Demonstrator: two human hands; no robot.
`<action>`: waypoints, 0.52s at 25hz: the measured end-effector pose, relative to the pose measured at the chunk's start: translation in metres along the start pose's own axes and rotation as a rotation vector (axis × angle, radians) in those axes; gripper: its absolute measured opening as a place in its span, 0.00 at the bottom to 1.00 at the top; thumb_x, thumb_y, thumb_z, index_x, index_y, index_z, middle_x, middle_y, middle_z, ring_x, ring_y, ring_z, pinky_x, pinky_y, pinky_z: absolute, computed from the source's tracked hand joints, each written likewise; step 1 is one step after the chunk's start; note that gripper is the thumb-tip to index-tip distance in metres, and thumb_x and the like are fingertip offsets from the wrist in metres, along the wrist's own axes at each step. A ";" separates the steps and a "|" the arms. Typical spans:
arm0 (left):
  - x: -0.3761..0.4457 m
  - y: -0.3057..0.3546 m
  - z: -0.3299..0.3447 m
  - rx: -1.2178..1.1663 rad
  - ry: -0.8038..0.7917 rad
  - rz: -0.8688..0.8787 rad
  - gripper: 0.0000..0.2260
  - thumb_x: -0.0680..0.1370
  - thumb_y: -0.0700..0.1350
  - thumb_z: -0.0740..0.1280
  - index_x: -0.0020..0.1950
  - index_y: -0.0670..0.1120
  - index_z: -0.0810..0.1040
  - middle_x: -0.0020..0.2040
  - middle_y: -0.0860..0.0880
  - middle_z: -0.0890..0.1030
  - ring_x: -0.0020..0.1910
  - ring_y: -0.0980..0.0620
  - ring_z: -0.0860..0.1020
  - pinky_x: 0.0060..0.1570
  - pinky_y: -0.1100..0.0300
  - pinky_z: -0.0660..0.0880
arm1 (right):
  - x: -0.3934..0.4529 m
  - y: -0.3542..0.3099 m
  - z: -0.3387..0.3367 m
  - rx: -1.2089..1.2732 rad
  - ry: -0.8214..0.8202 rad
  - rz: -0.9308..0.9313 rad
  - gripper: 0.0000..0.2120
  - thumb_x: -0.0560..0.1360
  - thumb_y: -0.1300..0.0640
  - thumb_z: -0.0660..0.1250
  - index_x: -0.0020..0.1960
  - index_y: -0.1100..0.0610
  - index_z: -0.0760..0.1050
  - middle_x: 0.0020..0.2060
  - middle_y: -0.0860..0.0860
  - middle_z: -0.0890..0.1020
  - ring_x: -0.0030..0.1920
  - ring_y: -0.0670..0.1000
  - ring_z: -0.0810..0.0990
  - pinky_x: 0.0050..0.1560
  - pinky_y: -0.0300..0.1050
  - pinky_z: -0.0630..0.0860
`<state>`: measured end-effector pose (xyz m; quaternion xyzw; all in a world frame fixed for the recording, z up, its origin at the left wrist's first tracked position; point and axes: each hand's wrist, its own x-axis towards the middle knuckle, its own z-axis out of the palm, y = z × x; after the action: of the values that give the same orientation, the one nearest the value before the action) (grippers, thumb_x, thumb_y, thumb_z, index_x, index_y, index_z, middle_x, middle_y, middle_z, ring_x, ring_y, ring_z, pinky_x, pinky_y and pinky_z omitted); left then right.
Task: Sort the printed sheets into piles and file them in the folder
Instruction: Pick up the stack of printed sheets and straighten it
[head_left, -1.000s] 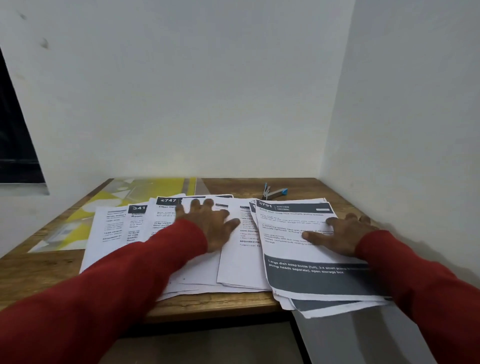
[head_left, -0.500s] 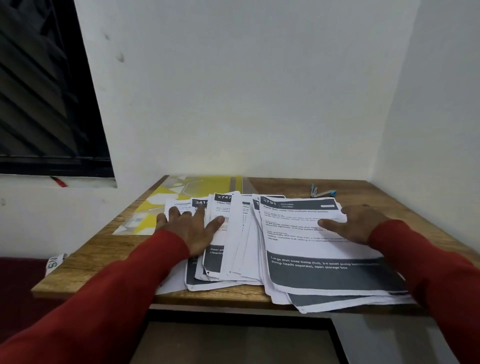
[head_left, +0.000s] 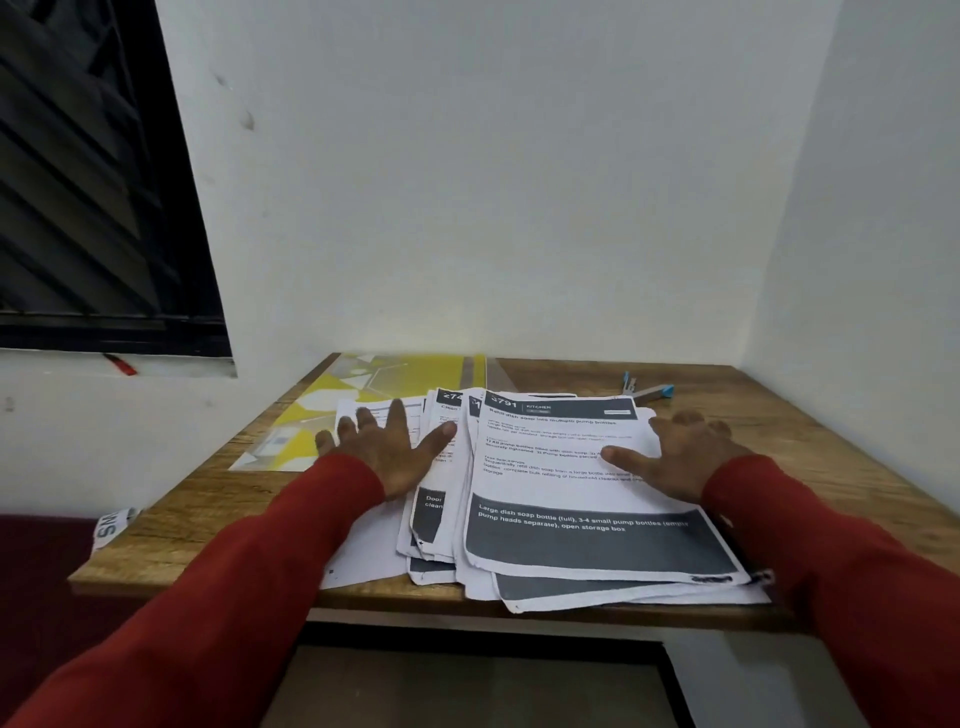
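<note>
Several printed sheets (head_left: 561, 488) with dark header and footer bands lie in a loose, bunched heap on the wooden table (head_left: 841, 499). The top sheet reads "791 KITCHEN". My left hand (head_left: 387, 449) lies flat with spread fingers on the left side of the heap. My right hand (head_left: 675, 457) presses flat on the right edge of the top sheet, thumb on the paper. A yellow and grey folder (head_left: 363, 387) lies closed at the back left of the table, partly under the sheets.
A blue and silver stapler (head_left: 647, 389) sits at the back right of the table. White walls close the back and right sides. A dark window (head_left: 93, 182) is on the left. The heap's front edge hangs slightly past the table's front edge.
My left hand has slid the spread-out left sheets rightward, bunching them against the right pile. My right hand has stayed on the top sheet. The camera has turned left.
</note>
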<state>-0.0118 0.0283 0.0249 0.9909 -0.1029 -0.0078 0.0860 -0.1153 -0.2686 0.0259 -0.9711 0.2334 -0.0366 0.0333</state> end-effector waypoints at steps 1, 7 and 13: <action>0.000 -0.003 0.003 0.015 -0.047 -0.004 0.43 0.73 0.76 0.40 0.81 0.51 0.47 0.81 0.42 0.53 0.80 0.39 0.49 0.74 0.37 0.45 | -0.004 -0.002 0.003 0.019 -0.061 -0.007 0.65 0.51 0.13 0.37 0.74 0.52 0.64 0.74 0.60 0.64 0.74 0.61 0.62 0.72 0.58 0.62; -0.003 -0.001 0.002 -0.044 0.011 0.061 0.46 0.69 0.77 0.34 0.81 0.52 0.37 0.81 0.43 0.53 0.80 0.40 0.40 0.73 0.37 0.32 | -0.015 -0.033 0.015 0.143 -0.088 -0.055 0.50 0.67 0.21 0.43 0.80 0.50 0.46 0.79 0.59 0.54 0.79 0.59 0.51 0.75 0.58 0.49; -0.004 0.003 0.007 -0.101 -0.037 0.094 0.45 0.69 0.77 0.33 0.80 0.54 0.35 0.82 0.50 0.54 0.80 0.41 0.38 0.72 0.37 0.30 | -0.020 -0.036 0.011 0.213 -0.130 -0.036 0.48 0.69 0.22 0.44 0.80 0.51 0.48 0.78 0.60 0.56 0.78 0.60 0.53 0.75 0.55 0.50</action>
<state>-0.0164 0.0250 0.0182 0.9791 -0.1505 -0.0274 0.1341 -0.1157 -0.2274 0.0164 -0.9664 0.2083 0.0010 0.1508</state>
